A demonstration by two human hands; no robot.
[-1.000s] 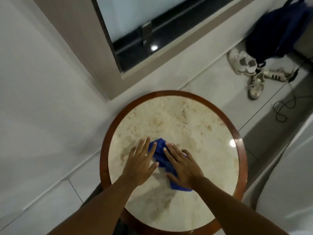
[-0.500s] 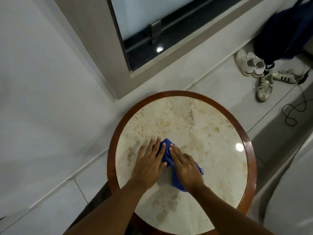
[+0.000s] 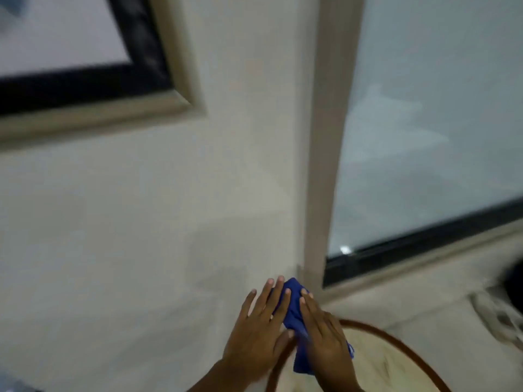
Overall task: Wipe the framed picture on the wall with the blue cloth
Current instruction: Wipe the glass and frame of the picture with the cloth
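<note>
The framed picture [image 3: 99,117] hangs at the upper left of the wall; only its lower right corner shows, with a beige outer frame, a black inner band and a pale image. The crumpled blue cloth [image 3: 293,309] is low in the middle, between my hands. My right hand [image 3: 325,335] lies over the cloth, which pokes out above and below it. My left hand [image 3: 257,332] has its fingers spread, with the thumb and inner fingers against the cloth's left side. Both hands are well below and to the right of the picture. The view is blurred.
The round marble table with a brown wooden rim [image 3: 396,343] shows at the bottom right, under my hands. A large glass pane [image 3: 424,137] in a beige frame [image 3: 325,137] fills the right side. Blurred pale shapes [image 3: 498,315] lie on the floor at the far right.
My view has swung up from the tabletop to the wall, bringing the picture's corner into sight. Both hands stay on the blue cloth and now sit by the table's far edge.
</note>
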